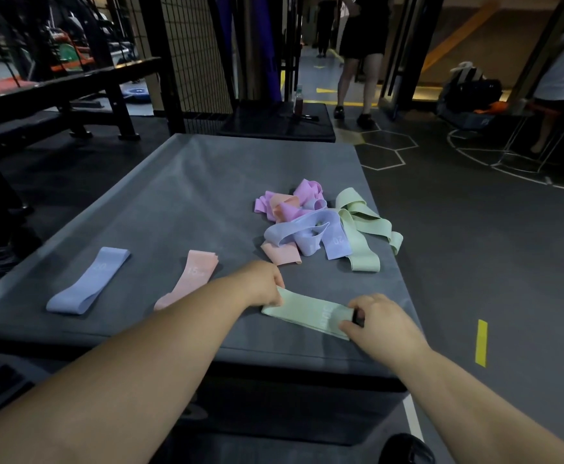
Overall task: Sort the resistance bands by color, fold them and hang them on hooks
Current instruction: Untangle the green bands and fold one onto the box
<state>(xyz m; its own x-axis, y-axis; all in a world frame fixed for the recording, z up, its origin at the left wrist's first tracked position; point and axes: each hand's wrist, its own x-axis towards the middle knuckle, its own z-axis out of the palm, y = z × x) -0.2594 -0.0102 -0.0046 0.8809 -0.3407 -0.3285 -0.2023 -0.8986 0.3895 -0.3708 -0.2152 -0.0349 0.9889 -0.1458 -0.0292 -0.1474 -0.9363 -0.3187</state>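
Fingers [278, 280] of left hand [260, 284] and right hand [379, 318] pinch opposite ends of green band [307, 311], forearms outstretched.

Platform top [206, 182]: plain dark grey.
Lavender-blue band [88, 281]: pale "20" print.
Peach-pink band [190, 277]: pale "15" print.
Mint-green band [307, 313]: white lettering.
Heap [310, 229]: mixed bands in lilac-pink, peach, mint green and lavender-blue, the last printed "20".
Floor [474, 246]: dark grey, with white hexagon outlines [386, 155] and 1 yellow strip [481, 343].

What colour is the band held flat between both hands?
Pale green band, clearest in the head view.
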